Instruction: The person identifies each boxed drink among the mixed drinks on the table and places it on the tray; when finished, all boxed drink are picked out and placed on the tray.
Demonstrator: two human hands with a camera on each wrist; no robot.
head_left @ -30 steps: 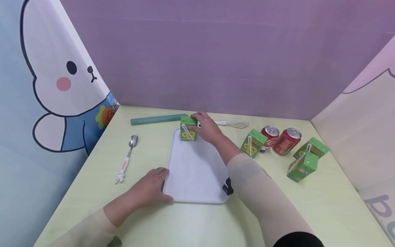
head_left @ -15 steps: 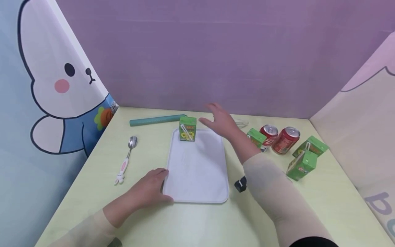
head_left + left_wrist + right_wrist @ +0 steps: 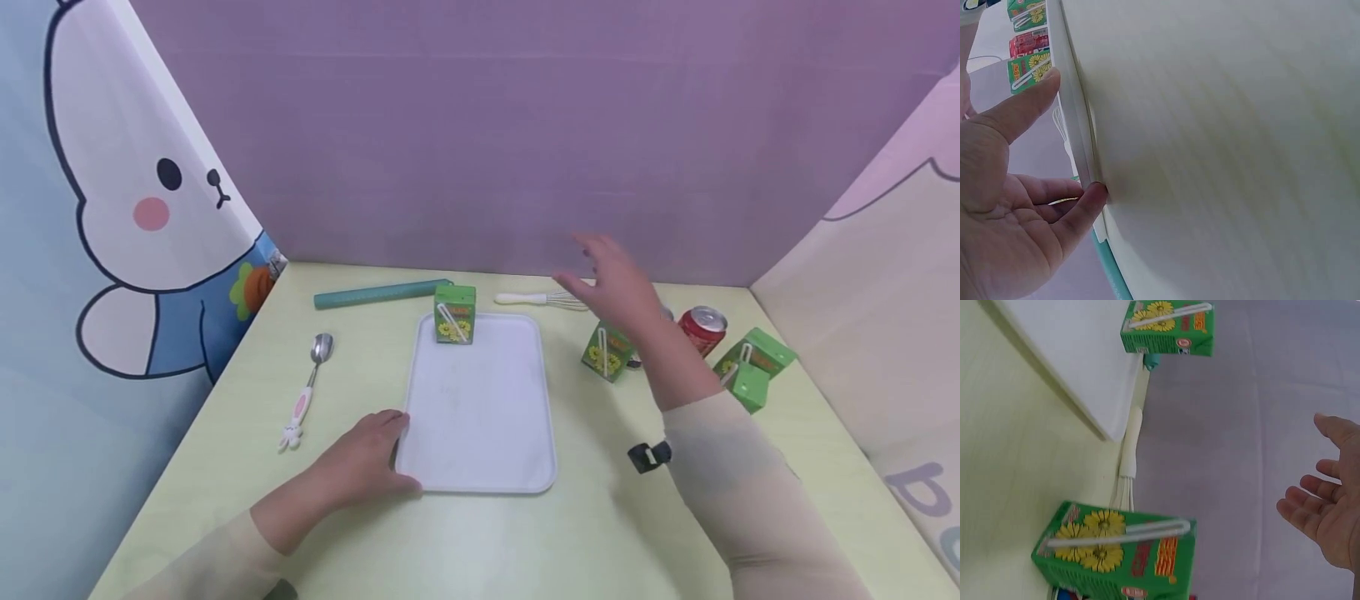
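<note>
Resting against the white tray [image 3: 480, 417] near the middle of the frame, the left hand [image 3: 365, 458] touches its lower-left edge with thumb and fingers spread apart; the left wrist view shows thumb and fingertip [image 3: 1099, 192] along the rim. The hand is relaxed rather than clenched. One green drink carton [image 3: 454, 315] stands upright on the tray, at its upper-left corner, with a white straw slanting across its front. The right hand [image 3: 615, 283] hangs in the air right of centre, released, fingers loosely extended and thumb apart. Below it in the frame is a second green carton [image 3: 606, 354], standing on the pale table [image 3: 487, 550].

Farther right, a red can [image 3: 703, 329] shows beside the forearm, which hides its lower part. Two more green cartons [image 3: 767, 352] sit close together at the right, the nearer one partly covered by the arm. Above the tray, a teal rod [image 3: 382, 293] lies to the left and a whisk [image 3: 521, 298] to the right. A spoon [image 3: 302, 400] with a rabbit-shaped handle end lies left of the tray, its bowl pointing toward the top of the frame.
</note>
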